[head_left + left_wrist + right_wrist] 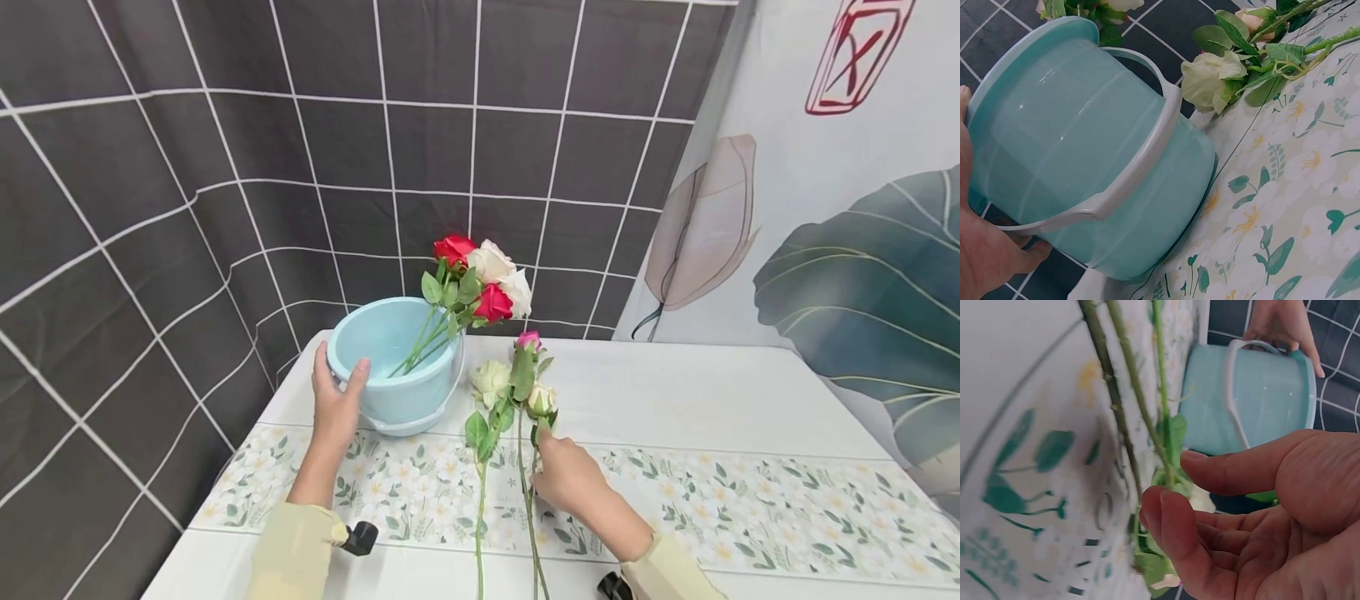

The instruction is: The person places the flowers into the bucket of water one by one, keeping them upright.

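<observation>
A light blue bucket (405, 400) with a pale handle (1141, 150) stands on the table. My left hand (336, 408) holds its left side, the thumb at the rim. Two red roses (493, 303) and white roses (491, 262) lean in the bucket, stems inside. Outside it lie a greenish-white rose (491, 382), a pink rose (528, 340) and a cream rose (541, 399). My right hand (568, 475) is at the cream rose's stem, below the bloom. In the right wrist view, thumb and forefinger are bent around a stem (1138, 387) with a gap between their tips.
A white table (675, 392) with a flower-printed band (712, 508) spans the front. Behind the bucket hangs a dark cloth (431, 150) with a white grid. On the right is a pale curtain (787, 217) with leaf prints. Long stems reach toward the table's near edge.
</observation>
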Available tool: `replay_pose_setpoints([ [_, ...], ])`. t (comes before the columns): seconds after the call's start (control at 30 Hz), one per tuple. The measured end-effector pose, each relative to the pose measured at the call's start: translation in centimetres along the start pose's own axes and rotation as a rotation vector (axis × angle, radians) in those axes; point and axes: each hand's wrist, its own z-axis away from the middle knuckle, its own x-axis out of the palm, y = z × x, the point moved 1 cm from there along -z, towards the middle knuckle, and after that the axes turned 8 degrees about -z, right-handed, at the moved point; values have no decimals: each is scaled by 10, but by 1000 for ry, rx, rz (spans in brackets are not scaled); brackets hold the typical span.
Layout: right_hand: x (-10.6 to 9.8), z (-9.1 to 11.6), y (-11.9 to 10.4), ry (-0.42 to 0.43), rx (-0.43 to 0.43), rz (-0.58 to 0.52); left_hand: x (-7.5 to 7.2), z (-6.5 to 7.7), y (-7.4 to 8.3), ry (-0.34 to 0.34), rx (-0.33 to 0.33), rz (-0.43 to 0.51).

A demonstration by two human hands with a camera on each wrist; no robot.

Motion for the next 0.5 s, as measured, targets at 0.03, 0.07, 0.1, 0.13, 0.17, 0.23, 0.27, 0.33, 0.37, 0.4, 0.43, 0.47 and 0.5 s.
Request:
replay_pose_setpoints([
  [0.03, 1, 1, 1, -4, 8, -9, 0, 0, 0, 2, -2, -1],
  [0.07, 2, 1, 2, -10, 20, -20, 0, 0, 0, 2, -4, -2],
  [0.1, 4, 1, 3, -15, 28, -30, 0, 0, 0, 3, -6, -3],
  [0.13, 5, 2, 4, -19, 35, -38, 0, 0, 0, 4, -7, -4],
  [0.17, 6, 2, 5, -21, 41, -44, 0, 0, 0, 4, -8, -4],
  [0.23, 8, 3, 6, -23, 49, -56, 0, -1, 1, 5, -4, -3],
  [0.27, 9, 4, 6, -22, 48, -60, 0, -1, 1, 4, -3, -2],
  [0.33, 11, 6, 6, -28, 46, -76, 0, -1, 1, 6, -1, -2],
  [0.37, 12, 7, 5, -32, 43, -85, 0, -1, 1, 8, -1, -4],
  [0.4, 13, 8, 4, -42, 42, -100, 0, -1, 1, 10, -1, -5],
  [0.43, 14, 9, 4, -51, 43, -113, 0, -1, 1, 11, -4, -7],
  [0.47, 15, 10, 3, -63, 43, -123, 0, -1, 1, 12, -6, -9],
  [0.5, 16, 11, 3, -74, 45, -135, 0, -1, 1, 14, -8, -10],
])
